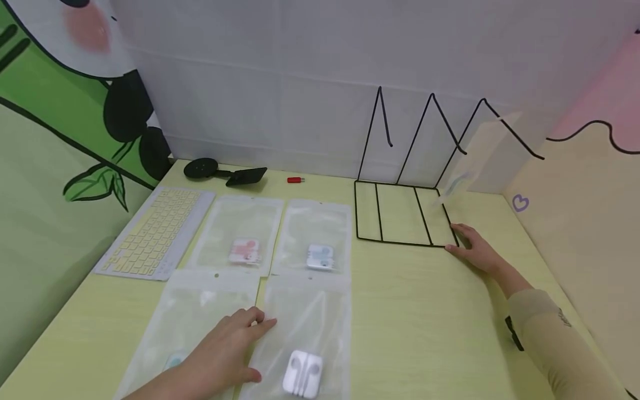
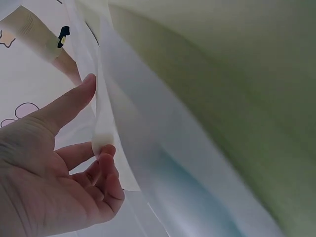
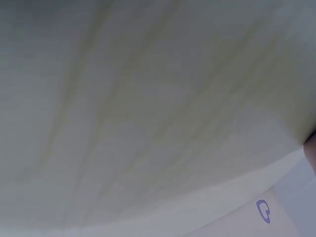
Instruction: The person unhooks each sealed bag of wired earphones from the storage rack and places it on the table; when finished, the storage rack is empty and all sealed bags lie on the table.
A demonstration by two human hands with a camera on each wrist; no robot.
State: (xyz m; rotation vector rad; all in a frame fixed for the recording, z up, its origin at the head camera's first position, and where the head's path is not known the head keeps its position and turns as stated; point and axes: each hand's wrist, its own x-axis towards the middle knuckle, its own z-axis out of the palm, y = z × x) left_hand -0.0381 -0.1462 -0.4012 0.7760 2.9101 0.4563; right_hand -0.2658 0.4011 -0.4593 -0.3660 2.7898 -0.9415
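Observation:
My left hand (image 1: 220, 347) reaches over the front pouches, its index finger and thumb apart at the left edge of a translucent zip pouch (image 1: 310, 311) with white earphones (image 1: 303, 374). In the left wrist view the fingertips (image 2: 89, 80) lie right against the pouch edge (image 2: 148, 123). The neighbouring front pouch (image 1: 200, 294) is partly hidden under this hand. At the right, my right hand (image 1: 475, 251) touches the near right corner of a black wire display rack (image 1: 406, 243), thumb at the front bar and fingers at the side bar. Another pouch (image 1: 487, 144) hangs from the rack's right hook.
Behind the front pouches lie two more, one with pink earphones (image 1: 245, 251), one with blue earphones (image 1: 320, 256). A white keyboard (image 1: 157, 230) lies at the left. Toward the back are a black folding stand (image 1: 201, 168) and a red USB stick (image 1: 295, 180). Pale fabric (image 3: 158, 118) fills most of the right wrist view.

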